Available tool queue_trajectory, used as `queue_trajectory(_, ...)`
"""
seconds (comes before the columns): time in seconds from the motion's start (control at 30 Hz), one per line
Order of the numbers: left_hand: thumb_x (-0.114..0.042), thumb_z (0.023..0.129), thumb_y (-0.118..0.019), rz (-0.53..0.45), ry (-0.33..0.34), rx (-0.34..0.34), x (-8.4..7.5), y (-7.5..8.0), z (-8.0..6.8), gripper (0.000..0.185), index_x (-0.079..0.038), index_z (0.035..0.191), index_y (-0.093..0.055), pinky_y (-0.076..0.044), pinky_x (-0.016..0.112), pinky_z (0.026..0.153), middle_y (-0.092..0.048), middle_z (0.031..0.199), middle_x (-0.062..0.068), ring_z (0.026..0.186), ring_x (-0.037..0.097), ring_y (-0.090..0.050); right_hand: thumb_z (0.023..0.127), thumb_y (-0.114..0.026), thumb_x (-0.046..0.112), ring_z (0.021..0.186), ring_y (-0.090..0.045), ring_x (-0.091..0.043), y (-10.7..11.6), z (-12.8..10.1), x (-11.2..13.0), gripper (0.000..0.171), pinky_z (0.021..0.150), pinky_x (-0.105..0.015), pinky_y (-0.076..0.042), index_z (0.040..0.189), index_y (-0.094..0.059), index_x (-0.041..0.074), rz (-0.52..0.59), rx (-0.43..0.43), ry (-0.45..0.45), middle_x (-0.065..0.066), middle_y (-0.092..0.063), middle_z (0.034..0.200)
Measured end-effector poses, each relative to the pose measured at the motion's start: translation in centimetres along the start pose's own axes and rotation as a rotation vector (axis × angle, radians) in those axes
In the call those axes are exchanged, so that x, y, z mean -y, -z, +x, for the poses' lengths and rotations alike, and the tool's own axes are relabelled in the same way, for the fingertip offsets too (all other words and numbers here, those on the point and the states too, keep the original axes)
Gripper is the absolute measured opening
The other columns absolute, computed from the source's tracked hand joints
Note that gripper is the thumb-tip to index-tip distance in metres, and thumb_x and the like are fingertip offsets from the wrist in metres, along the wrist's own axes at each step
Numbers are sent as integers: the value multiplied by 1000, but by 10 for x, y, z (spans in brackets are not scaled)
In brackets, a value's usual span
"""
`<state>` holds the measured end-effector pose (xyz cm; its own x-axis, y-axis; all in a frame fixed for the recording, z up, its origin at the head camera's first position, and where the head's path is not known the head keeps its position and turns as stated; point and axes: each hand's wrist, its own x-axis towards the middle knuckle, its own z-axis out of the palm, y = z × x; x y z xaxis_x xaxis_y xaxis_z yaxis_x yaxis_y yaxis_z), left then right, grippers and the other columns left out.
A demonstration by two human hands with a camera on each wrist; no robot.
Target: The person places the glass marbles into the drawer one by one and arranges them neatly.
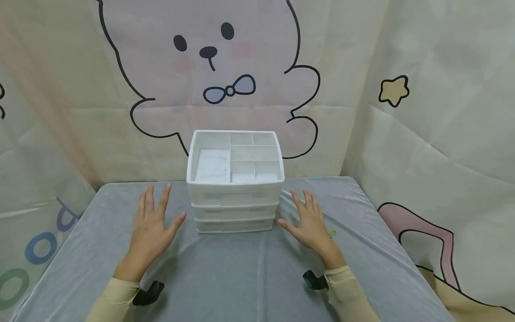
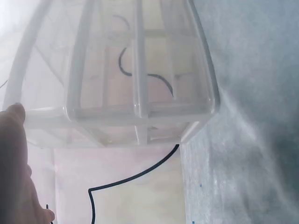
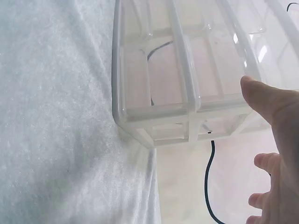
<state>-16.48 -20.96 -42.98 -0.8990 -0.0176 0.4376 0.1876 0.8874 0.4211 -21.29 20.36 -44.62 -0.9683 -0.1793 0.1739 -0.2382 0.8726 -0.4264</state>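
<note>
Head view is showing the left hand (image 1: pixel 152 226) hovering flat with fingers spread, holding nothing, just left of the drawer unit (image 1: pixel 235 197). That white plastic drawer unit is standing mid-surface (image 1: pixel 225 277), against the bear curtain (image 1: pixel 209 67). Just right of it the right hand (image 1: pixel 307 221) is hovering equally splayed and empty. Probably light, stiff and slick, it is best clasped by both side walls.
</note>
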Motion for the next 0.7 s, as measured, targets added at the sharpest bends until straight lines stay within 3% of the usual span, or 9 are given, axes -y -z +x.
queue_trajectory(0.17,-44,100,-59,-84,-12,-28,-5,3,8,78,-26,163,-18,-24,81,100,-13,166,26,149,53,-16,90,-70,52,153,-11,-49,5,-4,2,89,114,-76,-18,161,-27,18,52,-31,29,-23,-16,167)
queue_trajectory(0.33,-27,101,-60,-264,-90,-105,-10,9,22,70,-22,162,-25,-24,76,103,-22,163,26,143,54,-25,92,-71,43,146,-29,-46,10,-8,5,74,109,-70,-32,153,-42,12,125,-85,60,-22,-33,159)
queue_trajectory(0.47,-18,102,-57,-407,-134,-141,-17,14,36,62,-20,160,-32,-29,71,102,-30,160,23,141,50,-31,94,-71,38,140,-39,-45,12,-11,11,63,107,-67,-36,146,-52,9,207,-104,84,-22,-46,151)
queue_trajectory(0.7,-17,106,-49,-583,-129,-51,-28,20,61,54,-20,158,-35,-35,57,103,-32,160,18,144,39,-33,95,-70,28,129,-54,-39,13,-16,25,48,101,-59,-47,137,-60,7,351,-103,99,-19,-58,142)
